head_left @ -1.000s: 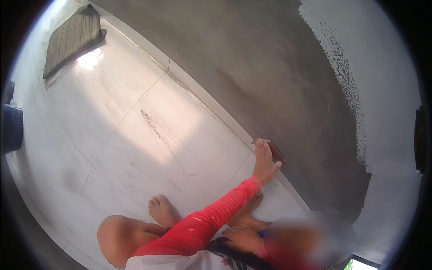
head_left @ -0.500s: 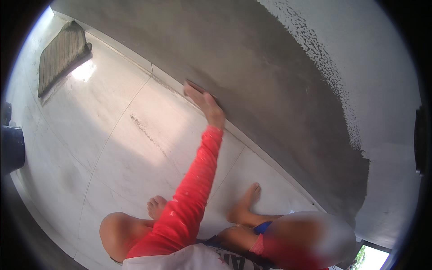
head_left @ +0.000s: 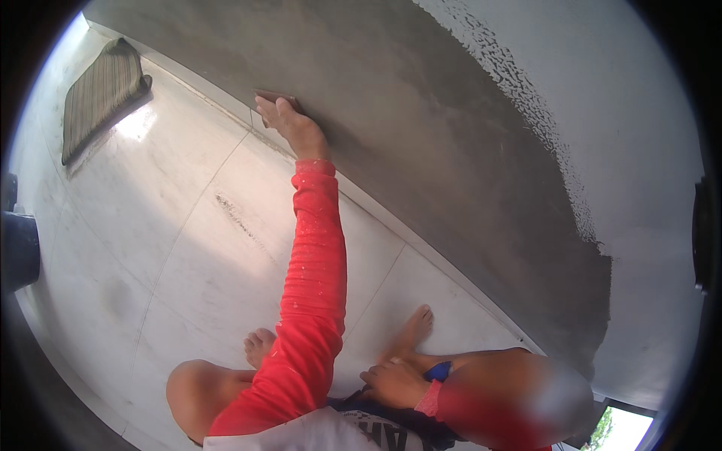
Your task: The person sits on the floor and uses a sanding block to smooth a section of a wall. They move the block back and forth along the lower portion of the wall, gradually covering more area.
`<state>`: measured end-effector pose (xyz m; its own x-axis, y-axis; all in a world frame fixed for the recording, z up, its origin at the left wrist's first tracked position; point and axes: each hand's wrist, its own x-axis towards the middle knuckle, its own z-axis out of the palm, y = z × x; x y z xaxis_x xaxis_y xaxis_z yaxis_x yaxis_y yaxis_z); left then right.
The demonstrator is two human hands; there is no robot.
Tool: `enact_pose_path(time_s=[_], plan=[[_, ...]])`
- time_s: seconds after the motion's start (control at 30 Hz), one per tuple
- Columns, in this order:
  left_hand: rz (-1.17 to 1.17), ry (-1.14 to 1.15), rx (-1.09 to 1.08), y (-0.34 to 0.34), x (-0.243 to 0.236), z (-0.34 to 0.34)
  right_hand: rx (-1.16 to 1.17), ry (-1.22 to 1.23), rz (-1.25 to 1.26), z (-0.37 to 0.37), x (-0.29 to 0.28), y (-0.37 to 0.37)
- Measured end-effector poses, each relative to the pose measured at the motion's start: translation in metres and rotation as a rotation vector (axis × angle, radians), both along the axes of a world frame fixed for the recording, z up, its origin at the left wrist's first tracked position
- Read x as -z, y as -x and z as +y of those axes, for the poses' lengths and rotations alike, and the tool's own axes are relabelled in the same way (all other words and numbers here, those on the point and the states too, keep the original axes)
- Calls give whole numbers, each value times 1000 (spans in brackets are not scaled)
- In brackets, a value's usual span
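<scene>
My left hand [head_left: 297, 129] reaches out to the low part of the wall. It holds a thin, flat, reddish-brown piece [head_left: 280, 96] with a straight edge, pressed against the grey wall surface [head_left: 406, 128] just above the skirting. Most of that piece is hidden behind the fingers, so its exact kind does not show. My right hand [head_left: 398, 385] rests in my lap beside my right knee, its fingers loosely bent and apart, with nothing visible in it.
A striped mat [head_left: 105, 98] lies on the pale tiled floor [head_left: 195, 248] at the far left. Dark containers [head_left: 21, 248] stand at the left edge. A pale skirting [head_left: 361, 199] runs along the wall's foot. My bare feet [head_left: 415, 327] are on the tiles. Whitish wall [head_left: 624, 150] borders the grey area.
My left hand has slid along the wall, away from me and to the left, with the brown piece in it. My right hand has come into view in my lap.
</scene>
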<state>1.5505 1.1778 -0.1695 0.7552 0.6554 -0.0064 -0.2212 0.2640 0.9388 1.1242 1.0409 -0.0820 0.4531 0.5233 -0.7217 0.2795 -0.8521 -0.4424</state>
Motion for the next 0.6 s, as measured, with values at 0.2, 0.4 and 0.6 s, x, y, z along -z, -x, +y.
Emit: enact_pose_path(time_s=[0.2,0.4,0.6], plan=[[-195,-608,65,171,-24,-188,60,-184,116,-5,26,13],[-204,-502,60,84,-44,-111,-11,70,102,-12,-7,-32],[-36,-350,-30,39,-87,-63,-46,169,123,-16,2,-18]])
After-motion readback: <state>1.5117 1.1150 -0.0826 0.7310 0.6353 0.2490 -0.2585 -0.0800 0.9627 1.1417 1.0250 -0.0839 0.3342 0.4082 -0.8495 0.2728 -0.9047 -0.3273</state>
